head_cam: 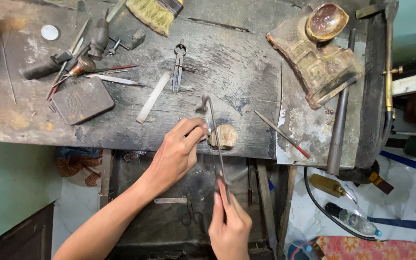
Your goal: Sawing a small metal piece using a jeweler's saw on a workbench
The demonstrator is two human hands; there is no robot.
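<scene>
A dark, scorched work surface [237,62] fills the upper part of the view, its front edge running above a green wall and a pale floor. At that front edge a thin-framed saw [214,139] stands nearly upright beside a small pale wooden peg [223,136]. The right hand [229,226] is closed around the saw's lower handle, below the edge. The left hand [179,151] reaches in from the lower left with fingertips pinched at the edge, just beside the peg and touching the saw frame's side; whatever small piece it pinches is too small to make out.

Further back on the surface lie a pair of dividers [178,65] and a flat pale strip [153,97]. To the left sit a dark flat tin [83,100] and a cluster of hand tools [78,60]. A brush [154,13] rests at the top edge. To the right are a red-tipped rod [282,134], a worn block carrying a brown bowl [326,21], and a long metal bar [340,110].
</scene>
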